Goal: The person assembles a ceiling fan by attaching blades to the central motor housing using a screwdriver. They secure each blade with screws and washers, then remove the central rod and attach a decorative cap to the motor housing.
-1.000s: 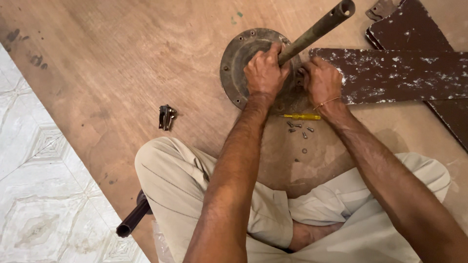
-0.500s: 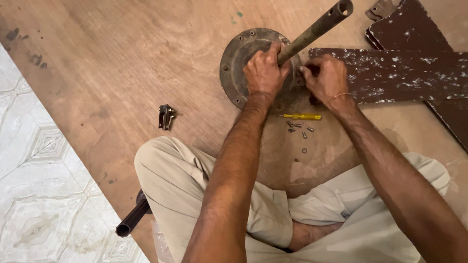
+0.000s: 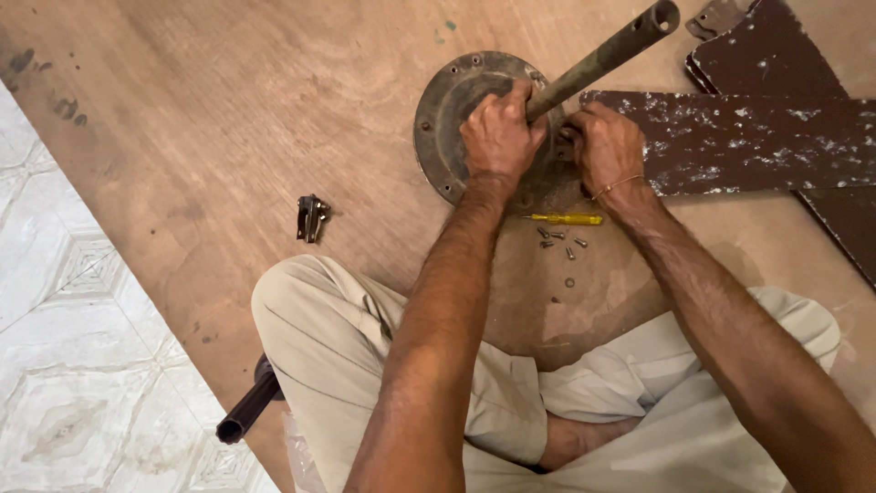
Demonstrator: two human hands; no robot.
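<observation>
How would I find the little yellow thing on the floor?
Start at the round metal plate with the pipe sticking out, where both hands work. Look just below the right hand, on the brown wooden board. The yellow screwdriver lies flat there, the only bright yellow thing, above some small grey screws.

The left hand [image 3: 497,137] and right hand [image 3: 604,146] cover the centre of the round metal plate [image 3: 447,100], hiding where the rod [image 3: 602,59] joins it and whatever the fingers grip. The brown paint-flecked blades [image 3: 757,137] run off the right edge of the picture. A dark tube [image 3: 246,413] disappears under the person's knee. The small screws [image 3: 558,239] beside the yellow screwdriver [image 3: 566,219] on the plywood board [image 3: 228,110] are too small to tell apart.
</observation>
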